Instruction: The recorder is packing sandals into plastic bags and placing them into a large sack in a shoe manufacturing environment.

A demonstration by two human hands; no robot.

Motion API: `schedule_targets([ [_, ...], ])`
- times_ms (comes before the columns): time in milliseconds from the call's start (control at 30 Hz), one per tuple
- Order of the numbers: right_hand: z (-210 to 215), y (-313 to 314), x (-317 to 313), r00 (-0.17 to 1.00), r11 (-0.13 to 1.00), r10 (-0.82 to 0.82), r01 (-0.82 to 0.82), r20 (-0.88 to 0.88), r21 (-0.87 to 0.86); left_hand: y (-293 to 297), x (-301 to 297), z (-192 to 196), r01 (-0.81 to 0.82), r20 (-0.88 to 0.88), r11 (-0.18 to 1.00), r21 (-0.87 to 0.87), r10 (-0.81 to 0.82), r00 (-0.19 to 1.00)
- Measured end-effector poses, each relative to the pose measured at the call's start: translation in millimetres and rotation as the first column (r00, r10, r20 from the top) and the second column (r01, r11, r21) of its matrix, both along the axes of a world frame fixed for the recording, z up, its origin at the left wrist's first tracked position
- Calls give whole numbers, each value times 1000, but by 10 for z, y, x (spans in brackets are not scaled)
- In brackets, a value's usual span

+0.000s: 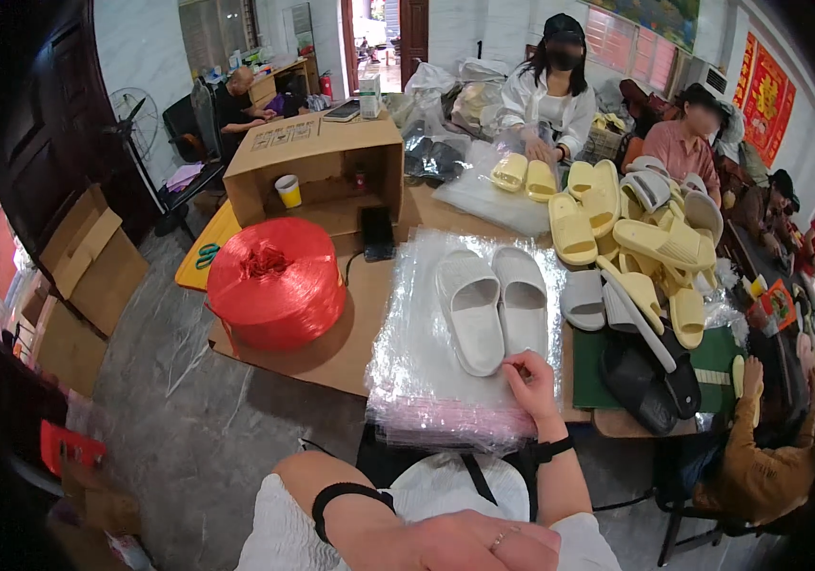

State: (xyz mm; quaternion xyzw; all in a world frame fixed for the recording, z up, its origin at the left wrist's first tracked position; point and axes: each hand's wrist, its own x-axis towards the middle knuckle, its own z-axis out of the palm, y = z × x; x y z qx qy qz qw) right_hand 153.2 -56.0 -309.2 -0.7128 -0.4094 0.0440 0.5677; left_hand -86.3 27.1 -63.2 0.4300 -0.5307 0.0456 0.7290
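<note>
At the far left, flattened brown cardboard boxes lean on a grey marbled floor near a dark wooden door, with a standing fan behind them. The work surface is a table covered in brown cardboard sheet. On its left end sits a big red spool of plastic twine, and behind that an open cardboard box lies on its side with a yellow paper cup in its mouth.

In the middle of the table lies a thick stack of clear plastic bags, its near edge hanging toward the person. On top of it rests a pair of white slippers, side by side and touching, soles down. Their long axes run from the near edge toward the far side of the table, toes pointing away from the person, heels toward them.

The right hand rests on the bag stack just at the heel of the right slipper, thumb and forefinger pinched together on the top plastic sheet. The left hand lies low by the person's lap, at the bottom edge, fingers curled loosely together, holding nothing visible.

Further right, a heap of pale yellow slippers and some dark ones crowd the table. Other people sit along the far and right sides.
</note>
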Motion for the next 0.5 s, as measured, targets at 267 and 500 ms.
schedule_targets([
  [267,-117,-98,92,999,999,-45,46,-27,19,499,-21,-616,-718,-521,680,147,670,529],
  [500,-79,-66,19,999,1000,7,-6,34,-25,1302,295,-1625,-775,-314,60,629,932,-183],
])
